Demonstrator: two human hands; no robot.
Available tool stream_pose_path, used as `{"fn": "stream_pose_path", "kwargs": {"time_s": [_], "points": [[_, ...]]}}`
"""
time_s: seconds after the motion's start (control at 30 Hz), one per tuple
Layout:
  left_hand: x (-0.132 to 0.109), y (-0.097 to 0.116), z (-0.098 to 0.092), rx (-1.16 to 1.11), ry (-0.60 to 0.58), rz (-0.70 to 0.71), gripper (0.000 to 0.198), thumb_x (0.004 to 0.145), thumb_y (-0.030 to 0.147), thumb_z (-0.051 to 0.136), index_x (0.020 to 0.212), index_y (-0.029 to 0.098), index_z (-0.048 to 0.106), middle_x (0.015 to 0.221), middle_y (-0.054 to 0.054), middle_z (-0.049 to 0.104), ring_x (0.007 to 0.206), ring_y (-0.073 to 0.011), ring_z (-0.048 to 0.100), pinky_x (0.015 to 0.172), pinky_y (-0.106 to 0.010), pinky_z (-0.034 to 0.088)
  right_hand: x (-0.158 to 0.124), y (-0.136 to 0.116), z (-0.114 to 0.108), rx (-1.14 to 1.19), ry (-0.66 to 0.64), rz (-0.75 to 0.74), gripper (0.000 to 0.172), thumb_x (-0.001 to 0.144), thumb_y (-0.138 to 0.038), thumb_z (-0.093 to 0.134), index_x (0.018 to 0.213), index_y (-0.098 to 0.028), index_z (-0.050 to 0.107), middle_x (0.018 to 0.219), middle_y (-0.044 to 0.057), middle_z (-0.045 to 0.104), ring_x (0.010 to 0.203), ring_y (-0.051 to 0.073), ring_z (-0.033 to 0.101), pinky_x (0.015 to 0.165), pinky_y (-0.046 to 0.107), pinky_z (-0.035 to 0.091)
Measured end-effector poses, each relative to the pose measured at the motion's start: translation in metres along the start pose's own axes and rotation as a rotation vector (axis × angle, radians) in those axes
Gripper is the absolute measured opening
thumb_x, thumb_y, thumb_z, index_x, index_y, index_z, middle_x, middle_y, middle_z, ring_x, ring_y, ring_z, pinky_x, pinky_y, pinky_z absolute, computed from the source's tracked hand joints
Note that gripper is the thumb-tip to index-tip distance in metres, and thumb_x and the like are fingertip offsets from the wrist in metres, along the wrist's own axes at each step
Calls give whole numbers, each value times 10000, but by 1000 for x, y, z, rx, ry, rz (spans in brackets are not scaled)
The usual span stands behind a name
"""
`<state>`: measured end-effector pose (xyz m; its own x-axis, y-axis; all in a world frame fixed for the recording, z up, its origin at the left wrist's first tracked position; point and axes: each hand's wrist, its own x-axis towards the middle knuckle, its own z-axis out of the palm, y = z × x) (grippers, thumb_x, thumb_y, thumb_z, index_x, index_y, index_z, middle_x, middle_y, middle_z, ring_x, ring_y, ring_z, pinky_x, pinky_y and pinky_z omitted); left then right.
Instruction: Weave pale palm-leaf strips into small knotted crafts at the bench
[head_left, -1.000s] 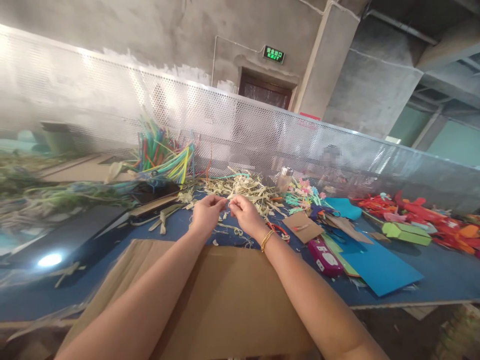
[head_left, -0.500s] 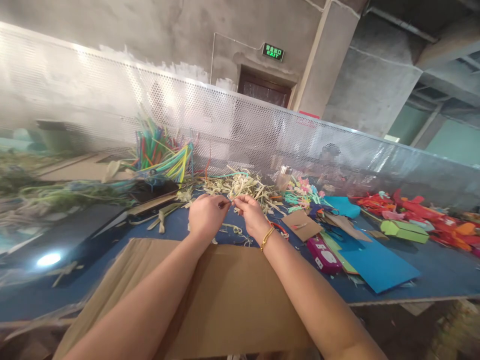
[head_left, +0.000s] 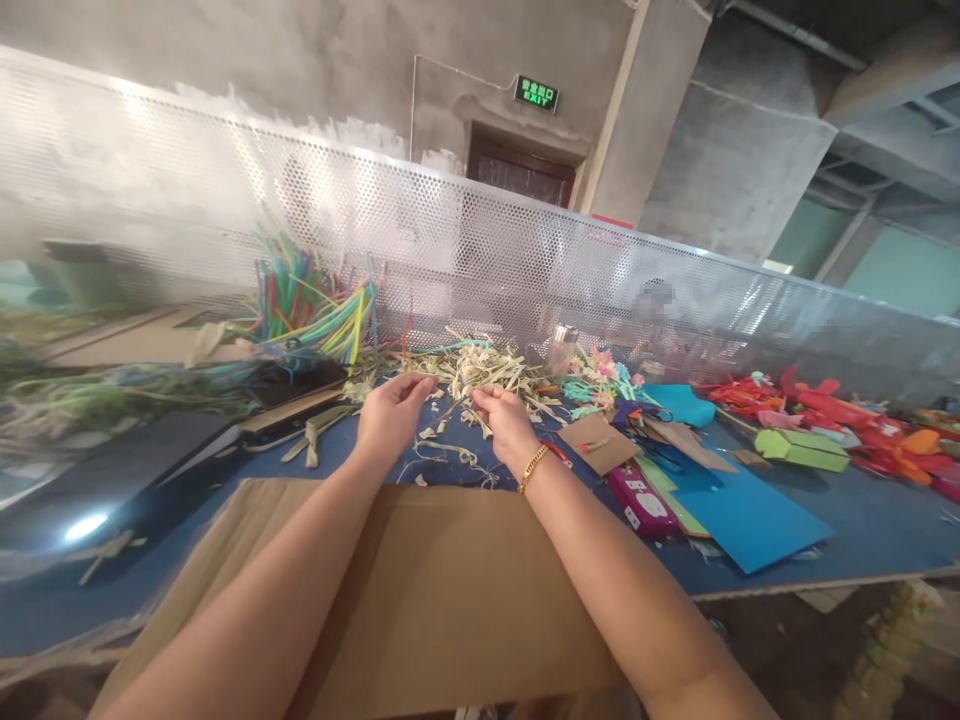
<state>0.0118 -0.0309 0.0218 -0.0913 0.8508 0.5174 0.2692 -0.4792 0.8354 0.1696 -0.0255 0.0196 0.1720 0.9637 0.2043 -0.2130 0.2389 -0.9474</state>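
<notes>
Over the blue table [head_left: 300,478], my left hand [head_left: 394,412] is closed, thumb pressed to the fingers, on something I cannot make out. To its right my right hand [head_left: 504,420], with a gold bracelet [head_left: 533,468] at the wrist, pinches something thin that I cannot make out. The two hands are apart. Just beyond them lies a heap of pale dry strips [head_left: 480,368]. A few loose pale strips [head_left: 457,455] rest on the table between the wrists. Below my forearms is a brown cardboard sheet [head_left: 457,600].
Coloured stems [head_left: 315,305] stand behind on the left. A dark flat panel [head_left: 142,480] lies far left. On the right are a purple box [head_left: 641,500], blue sheets [head_left: 750,515], a green paper box [head_left: 801,450] and red pieces [head_left: 847,425]. A perforated metal screen [head_left: 427,225] runs behind.
My hands, close together at the fingertips before, have moved apart; the left has gone left and turned. The view has shifted slightly.
</notes>
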Motion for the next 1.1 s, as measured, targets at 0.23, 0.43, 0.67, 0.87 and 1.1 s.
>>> {"fn": "stream_pose_path", "kwargs": {"time_s": [0.23,0.43,0.67,0.87,1.1], "points": [[-1,1,0,295,-242,293,210,693,360,677,849,220,659,913,-31,651,801,-171,581,705,-276,426,-4,1,4,-41,36,-33,166,577,-305,702,648,-167,641,588,-26,583,596,101,495,613,236,381],[-6,8,-1,456,-248,284,152,704,253,616,850,230,651,871,-17,661,768,-173,587,673,-266,400,-3,4,5,-60,51,-19,154,587,-307,686,641,-172,638,566,-31,570,580,104,486,606,241,379],[-10,17,-4,554,-182,101,166,736,353,577,804,260,695,774,1,703,690,-180,596,613,-265,358,-5,8,5,-165,58,-76,162,620,-328,654,621,-170,617,560,-34,551,563,99,466,585,231,381],[-5,3,1,405,-257,-83,213,655,422,629,729,227,675,692,-3,668,645,-175,565,574,-262,350,-4,9,1,-485,15,-226,175,702,-349,603,680,-181,647,631,-11,633,599,127,549,604,244,410],[-3,-1,4,-35,-377,-407,262,494,374,737,629,176,633,574,-2,605,558,-136,510,515,-251,347,-1,8,-4,-601,-92,-312,121,724,-286,592,692,-189,657,662,5,656,632,147,590,639,268,445]]}}
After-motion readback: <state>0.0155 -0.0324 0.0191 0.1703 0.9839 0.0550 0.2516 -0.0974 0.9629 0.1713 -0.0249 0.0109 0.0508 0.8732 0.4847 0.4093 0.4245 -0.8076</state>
